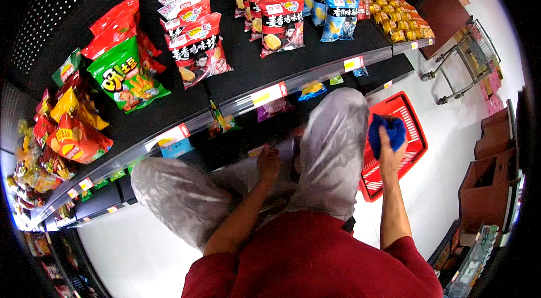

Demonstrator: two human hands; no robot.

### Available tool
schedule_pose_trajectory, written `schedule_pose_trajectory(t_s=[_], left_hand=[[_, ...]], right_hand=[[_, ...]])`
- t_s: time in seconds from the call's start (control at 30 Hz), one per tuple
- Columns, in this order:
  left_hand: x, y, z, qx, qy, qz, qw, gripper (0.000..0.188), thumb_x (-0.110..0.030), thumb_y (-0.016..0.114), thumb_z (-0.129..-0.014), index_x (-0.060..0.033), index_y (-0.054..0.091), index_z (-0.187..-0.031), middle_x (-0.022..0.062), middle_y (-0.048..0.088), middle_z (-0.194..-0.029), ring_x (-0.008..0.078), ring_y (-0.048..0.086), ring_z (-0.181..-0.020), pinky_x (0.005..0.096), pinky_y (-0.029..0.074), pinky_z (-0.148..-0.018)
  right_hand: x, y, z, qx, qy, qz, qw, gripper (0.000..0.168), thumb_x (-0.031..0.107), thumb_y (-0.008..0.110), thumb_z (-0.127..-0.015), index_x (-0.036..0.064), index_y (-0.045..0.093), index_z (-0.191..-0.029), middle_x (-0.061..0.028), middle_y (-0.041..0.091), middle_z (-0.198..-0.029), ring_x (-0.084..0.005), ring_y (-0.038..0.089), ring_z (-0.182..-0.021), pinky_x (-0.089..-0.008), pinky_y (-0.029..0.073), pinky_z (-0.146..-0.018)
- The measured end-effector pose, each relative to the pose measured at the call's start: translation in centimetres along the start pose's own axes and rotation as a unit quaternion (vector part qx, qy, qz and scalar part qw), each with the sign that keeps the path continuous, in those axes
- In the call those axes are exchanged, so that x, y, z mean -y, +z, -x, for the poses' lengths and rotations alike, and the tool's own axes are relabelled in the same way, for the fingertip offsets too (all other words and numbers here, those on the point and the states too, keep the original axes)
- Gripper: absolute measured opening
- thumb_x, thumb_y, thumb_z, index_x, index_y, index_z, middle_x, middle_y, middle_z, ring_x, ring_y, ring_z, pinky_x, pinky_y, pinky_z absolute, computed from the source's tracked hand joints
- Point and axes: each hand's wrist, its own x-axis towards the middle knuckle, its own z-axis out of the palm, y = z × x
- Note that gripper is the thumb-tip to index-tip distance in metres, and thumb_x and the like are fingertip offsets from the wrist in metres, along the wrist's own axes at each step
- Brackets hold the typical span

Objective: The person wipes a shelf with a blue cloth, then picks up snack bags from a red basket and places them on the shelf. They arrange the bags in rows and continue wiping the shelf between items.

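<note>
A bunched blue cloth [386, 135] is in my right hand [393, 157], the thumb pressed across it. Beneath that hand a red plastic shopping basket [416, 137] with slotted sides stands on the floor, to the right of my knee. My left hand [269, 160] reaches down between my bent knees, near the edge of the lower shelf. It is dim and blurred there, and whether the fingers hold anything is hidden. Above it runs the black upper shelf [236, 74], with price tags [269, 94] along its front rail.
Red snack bags [198, 50], a green snack bag [127, 74] and blue snack bags [340, 19] stand on the upper shelf. Yellow-wrapped snacks [397, 19] fill its right end. A metal shopping cart [469, 59] stands beyond the basket. Brown display units [484, 196] line the right side.
</note>
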Motion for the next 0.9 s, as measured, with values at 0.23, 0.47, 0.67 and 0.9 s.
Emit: schedule_pose_trajectory(t_s=[0.23,0.47,0.67,0.9], left_hand=[[1.9,-3.8,-10.8,0.010,0.326,-0.617,0.716,0.031,-0.034,0.057,-0.096,-0.0073,0.063,-0.110,0.0109,0.066,-0.099,0.0232,0.063,-0.090,0.0408,0.052,-0.079],[-2.9,-2.1,-17.7,0.065,0.240,-0.638,0.729,0.034,-0.033,0.062,-0.092,-0.0068,0.061,-0.114,0.0120,0.066,-0.103,0.0249,0.063,-0.093,0.0413,0.053,-0.081],[-4.6,-0.4,-22.7,0.098,0.067,-0.625,0.771,0.039,-0.031,0.067,-0.088,-0.0055,0.060,-0.116,0.0121,0.066,-0.105,0.0244,0.064,-0.095,0.0409,0.053,-0.083],[-4.9,-1.1,-22.5,0.089,-0.005,-0.589,0.803,0.046,-0.030,0.072,-0.083,-0.0040,0.058,-0.119,0.0123,0.066,-0.108,0.0238,0.064,-0.097,0.0405,0.053,-0.084]], right_hand=[[3.4,13.3,-4.8,0.429,-0.360,0.126,0.819,0.047,0.017,0.078,-0.066,0.005,0.061,-0.108,-0.0170,0.067,-0.101,-0.0346,0.066,-0.096,-0.0420,0.053,-0.085],[0.5,18.4,-3.0,0.586,-0.359,0.174,0.705,0.055,0.014,0.076,-0.067,0.005,0.053,-0.116,-0.0161,0.062,-0.111,-0.0328,0.061,-0.108,-0.0428,0.053,-0.087],[-0.7,18.4,-2.9,0.614,-0.302,0.186,0.705,0.050,0.013,0.071,-0.073,0.002,0.054,-0.118,-0.0150,0.061,-0.114,-0.0320,0.060,-0.107,-0.0422,0.052,-0.089],[-0.9,19.3,-2.8,0.645,-0.272,0.254,0.667,0.055,0.017,0.073,-0.072,0.002,0.053,-0.122,-0.0161,0.062,-0.109,-0.0317,0.061,-0.106,-0.0425,0.053,-0.085]])
